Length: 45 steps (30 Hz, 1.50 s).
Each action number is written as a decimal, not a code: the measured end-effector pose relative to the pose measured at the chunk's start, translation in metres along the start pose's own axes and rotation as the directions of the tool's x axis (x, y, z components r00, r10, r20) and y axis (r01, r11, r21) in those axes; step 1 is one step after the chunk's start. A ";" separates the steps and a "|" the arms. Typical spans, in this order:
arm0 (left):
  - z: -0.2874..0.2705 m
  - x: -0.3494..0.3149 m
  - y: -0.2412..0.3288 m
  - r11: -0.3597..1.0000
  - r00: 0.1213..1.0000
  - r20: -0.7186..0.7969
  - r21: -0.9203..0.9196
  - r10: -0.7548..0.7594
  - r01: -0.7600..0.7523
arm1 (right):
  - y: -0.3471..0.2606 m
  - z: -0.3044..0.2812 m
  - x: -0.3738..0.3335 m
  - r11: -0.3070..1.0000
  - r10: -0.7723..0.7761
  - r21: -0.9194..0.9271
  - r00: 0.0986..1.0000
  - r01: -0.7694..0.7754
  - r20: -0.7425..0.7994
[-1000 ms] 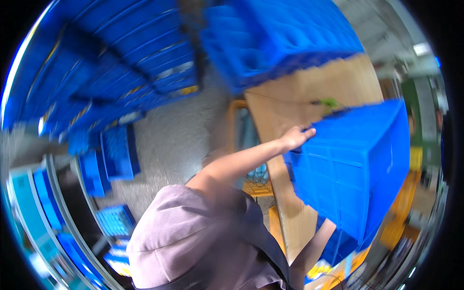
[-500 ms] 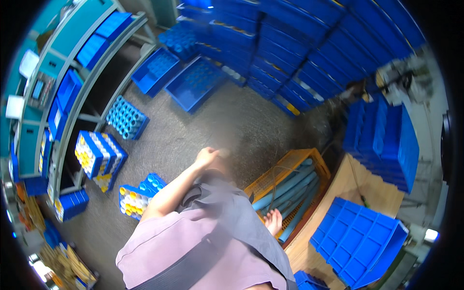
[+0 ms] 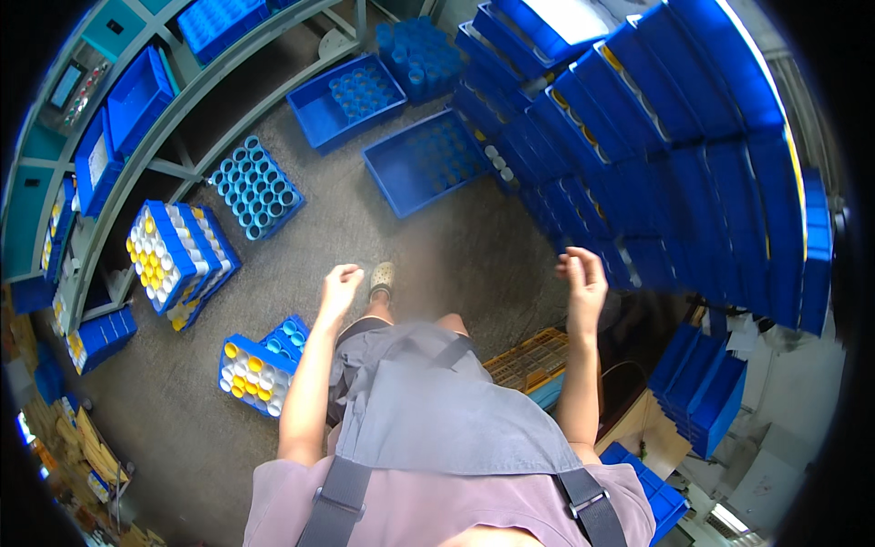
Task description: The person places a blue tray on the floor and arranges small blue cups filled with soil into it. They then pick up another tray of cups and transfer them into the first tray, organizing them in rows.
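Observation:
My left hand (image 3: 341, 286) hangs in the air in front of me, its fingers loosely curled together with nothing seen in them. My right hand (image 3: 584, 279) is raised on the other side, fingers bent but partly apart, and it looks bare. Neither touches anything. Nearest the left hand, down on the floor, is a blue crate (image 3: 257, 376) of white and yellow cylinders, with light blue tubes (image 3: 287, 337) against it. Beyond my right hand rises a tall stack of blue crates (image 3: 674, 210). An orange plastic basket (image 3: 529, 362) sits below the right forearm.
Two blue bins (image 3: 319, 128) (image 3: 401, 196) lie on the floor ahead, near upright light blue tubes (image 3: 257, 187). Stacked crates of white and yellow cylinders (image 3: 164, 251) stand at left by a curved metal rack (image 3: 187, 109). More blue crates (image 3: 702, 383) stand at right.
My view has swung to the right, bringing the crate stack closer. The right hand has risen from beside the orange basket, and the left hand has shifted left in view.

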State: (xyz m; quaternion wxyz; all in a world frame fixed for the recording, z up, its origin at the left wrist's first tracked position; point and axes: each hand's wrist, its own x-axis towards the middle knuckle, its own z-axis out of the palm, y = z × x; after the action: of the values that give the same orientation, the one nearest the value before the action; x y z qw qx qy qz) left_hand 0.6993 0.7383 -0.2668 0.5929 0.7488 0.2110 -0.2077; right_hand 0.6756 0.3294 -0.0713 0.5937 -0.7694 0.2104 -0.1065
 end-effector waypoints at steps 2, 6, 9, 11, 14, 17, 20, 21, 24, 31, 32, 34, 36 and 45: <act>-0.026 0.034 0.015 0.995 0.996 -0.057 -0.066 -0.072 0.068 | -0.003 0.037 0.020 0.999 0.030 0.013 0.987 -0.032 0.158; -0.049 0.090 0.036 0.972 0.975 -0.134 -0.181 -0.177 0.152 | 0.024 0.072 0.084 0.964 0.246 0.029 0.925 -0.265 0.288; -0.045 0.122 0.046 0.950 0.947 -0.169 -0.201 -0.275 0.240 | 0.064 0.093 0.154 0.920 0.390 -0.079 0.874 -0.385 0.290; -0.031 0.141 0.052 0.937 0.935 -0.165 -0.211 -0.315 0.279 | 0.090 0.118 0.202 0.884 0.467 -0.168 0.833 -0.436 0.296; -0.019 0.174 0.058 0.930 0.927 -0.153 -0.201 -0.341 0.309 | 0.119 0.171 0.269 0.835 0.543 -0.327 0.756 -0.443 0.365; -0.008 0.221 0.063 0.930 0.923 -0.163 -0.183 -0.349 0.320 | 0.140 0.232 0.329 0.835 0.522 -0.459 0.700 -0.303 0.487; -0.006 0.284 0.069 0.898 0.895 -0.156 -0.214 -0.419 0.383 | 0.168 0.292 0.387 0.833 0.512 -0.504 0.661 -0.228 0.548; -0.004 0.315 0.073 0.905 0.896 -0.158 -0.178 -0.414 0.387 | 0.180 0.311 0.408 0.815 0.531 -0.536 0.650 -0.218 0.544; -0.009 0.422 0.089 0.893 0.883 -0.138 -0.066 -0.449 0.445 | 0.218 0.364 0.468 0.754 0.610 -0.590 0.641 -0.290 0.466; 0.064 0.729 0.121 0.954 0.996 0.068 0.297 -0.058 0.036 | 0.339 0.459 0.598 0.694 0.440 -0.713 0.844 -0.103 0.306; 0.082 0.758 0.130 0.943 0.991 0.120 0.331 -0.054 0.011 | 0.348 0.466 0.619 0.678 0.407 -0.733 0.861 -0.060 0.306; 0.127 0.805 0.149 0.909 0.987 0.157 0.415 -0.021 -0.046 | 0.364 0.480 0.664 0.610 0.314 -0.792 0.905 0.038 0.286; 0.176 0.832 0.166 0.909 0.981 0.153 0.383 0.115 -0.166 | 0.379 0.491 0.709 0.565 0.168 -0.815 0.949 0.129 0.267; 0.310 0.889 0.197 0.884 0.986 0.127 0.441 0.107 -0.153 | 0.463 0.511 0.840 0.220 -0.262 -0.901 0.912 0.374 0.315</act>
State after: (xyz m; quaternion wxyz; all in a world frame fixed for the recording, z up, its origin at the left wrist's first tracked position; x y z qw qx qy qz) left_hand 1.5244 0.4567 -0.6740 0.4263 0.8666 0.0770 -0.2474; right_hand 1.5428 0.2997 -0.7262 -0.0028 -0.9982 0.0419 -0.0432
